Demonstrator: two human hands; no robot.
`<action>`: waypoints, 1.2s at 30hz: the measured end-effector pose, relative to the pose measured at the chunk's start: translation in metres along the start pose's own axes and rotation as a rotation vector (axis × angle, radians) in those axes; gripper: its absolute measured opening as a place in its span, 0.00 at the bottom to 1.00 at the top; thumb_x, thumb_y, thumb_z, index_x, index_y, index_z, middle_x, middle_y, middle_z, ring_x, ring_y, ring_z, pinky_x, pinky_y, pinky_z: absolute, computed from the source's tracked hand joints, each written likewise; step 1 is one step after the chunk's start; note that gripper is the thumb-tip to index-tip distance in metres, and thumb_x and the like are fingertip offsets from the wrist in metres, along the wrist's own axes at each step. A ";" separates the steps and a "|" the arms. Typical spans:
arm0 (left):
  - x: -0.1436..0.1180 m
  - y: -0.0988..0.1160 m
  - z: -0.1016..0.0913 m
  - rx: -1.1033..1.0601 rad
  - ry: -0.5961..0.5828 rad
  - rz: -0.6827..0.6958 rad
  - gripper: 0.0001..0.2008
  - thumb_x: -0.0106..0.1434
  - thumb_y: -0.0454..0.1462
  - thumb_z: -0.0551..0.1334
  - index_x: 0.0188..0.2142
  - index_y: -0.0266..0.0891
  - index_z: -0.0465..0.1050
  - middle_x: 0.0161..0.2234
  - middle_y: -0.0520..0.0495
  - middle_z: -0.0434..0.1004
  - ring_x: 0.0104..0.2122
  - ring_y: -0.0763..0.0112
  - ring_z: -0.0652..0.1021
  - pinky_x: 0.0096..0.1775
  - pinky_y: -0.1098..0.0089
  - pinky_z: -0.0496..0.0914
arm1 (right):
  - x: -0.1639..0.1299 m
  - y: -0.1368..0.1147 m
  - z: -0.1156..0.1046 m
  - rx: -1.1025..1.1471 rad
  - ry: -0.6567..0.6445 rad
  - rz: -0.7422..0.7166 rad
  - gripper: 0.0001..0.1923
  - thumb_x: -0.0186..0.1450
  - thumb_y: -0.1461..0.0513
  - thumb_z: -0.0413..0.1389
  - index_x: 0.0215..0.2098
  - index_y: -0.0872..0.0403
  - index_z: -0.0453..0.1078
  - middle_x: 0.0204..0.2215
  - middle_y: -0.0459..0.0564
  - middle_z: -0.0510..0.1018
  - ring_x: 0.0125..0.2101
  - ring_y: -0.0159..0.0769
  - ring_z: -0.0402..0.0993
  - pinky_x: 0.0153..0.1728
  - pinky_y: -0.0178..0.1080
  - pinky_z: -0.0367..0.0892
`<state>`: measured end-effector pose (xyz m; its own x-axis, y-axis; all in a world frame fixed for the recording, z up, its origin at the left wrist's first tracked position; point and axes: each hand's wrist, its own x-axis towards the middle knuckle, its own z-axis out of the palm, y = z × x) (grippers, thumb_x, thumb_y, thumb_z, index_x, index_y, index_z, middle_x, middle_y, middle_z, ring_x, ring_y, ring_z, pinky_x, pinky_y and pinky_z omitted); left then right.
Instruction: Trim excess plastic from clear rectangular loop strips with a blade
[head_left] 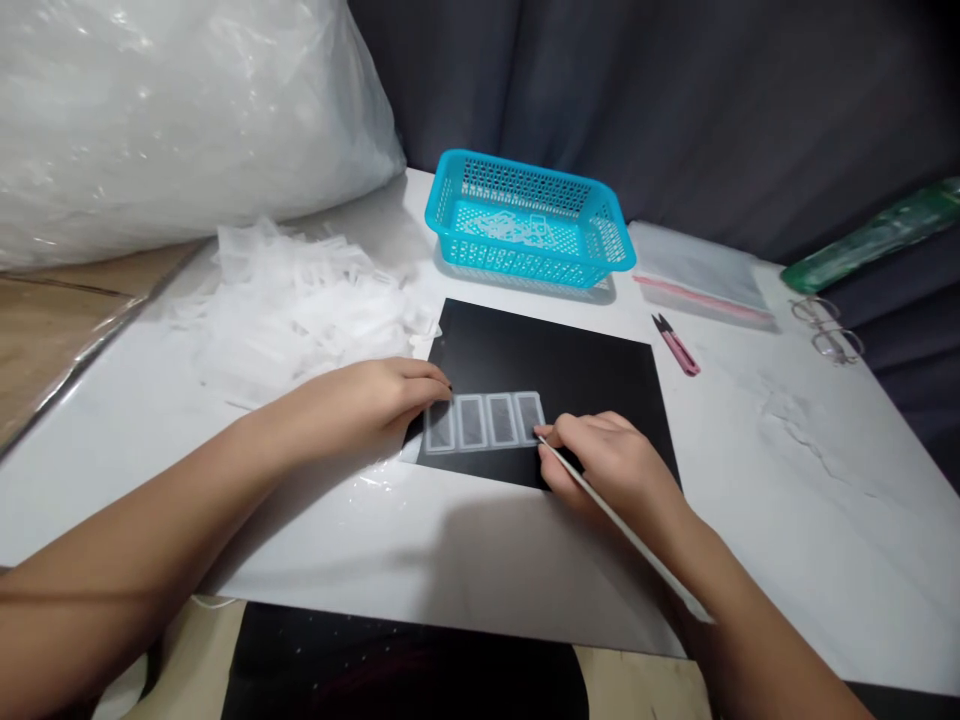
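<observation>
showing, from largest to smallest: a white tabletop (787, 470); a bulging clear plastic bag (172, 110); a heap of translucent strips (300, 310); a black mat (555, 370); a blue basket (529, 215). on the mat's near edge lies a clear four-window plastic strip (486, 421), flat and frosted. the left hand (375, 395) presses its left end, fingers curled together on it. the right hand (607, 465) pinches a thin white stick (622, 530), fingers clamped, tip at the strip's right end. risk: the slick strip could slide or tear if the left hand's pressure slackens.
</observation>
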<state>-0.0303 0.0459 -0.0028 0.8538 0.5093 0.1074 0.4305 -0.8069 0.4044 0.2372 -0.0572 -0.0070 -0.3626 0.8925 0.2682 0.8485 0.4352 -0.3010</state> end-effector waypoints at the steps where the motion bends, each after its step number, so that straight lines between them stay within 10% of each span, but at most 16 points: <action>1: 0.000 0.000 -0.001 0.006 0.009 0.003 0.17 0.69 0.33 0.49 0.48 0.37 0.75 0.49 0.41 0.76 0.43 0.63 0.79 0.43 0.66 0.73 | 0.000 0.000 -0.001 -0.036 0.008 0.012 0.08 0.61 0.68 0.51 0.26 0.52 0.62 0.27 0.48 0.81 0.26 0.36 0.77 0.35 0.41 0.66; 10: -0.001 0.004 0.002 0.086 -0.030 0.036 0.12 0.68 0.35 0.56 0.46 0.37 0.77 0.47 0.42 0.77 0.42 0.59 0.79 0.42 0.64 0.74 | 0.002 -0.009 -0.002 0.112 -0.085 -0.141 0.03 0.63 0.67 0.53 0.33 0.52 0.67 0.42 0.50 0.81 0.45 0.42 0.77 0.44 0.43 0.68; 36: -0.004 0.008 -0.007 0.059 -0.096 -0.019 0.07 0.63 0.37 0.63 0.40 0.37 0.75 0.45 0.43 0.76 0.41 0.62 0.78 0.39 0.68 0.70 | 0.000 -0.019 0.021 0.163 -0.098 -0.185 0.08 0.64 0.69 0.54 0.31 0.49 0.65 0.45 0.45 0.81 0.52 0.43 0.73 0.54 0.52 0.63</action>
<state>-0.0324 0.0395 0.0061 0.8680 0.4964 0.0115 0.4615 -0.8149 0.3506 0.2128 -0.0629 -0.0198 -0.5483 0.7997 0.2447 0.6938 0.5983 -0.4007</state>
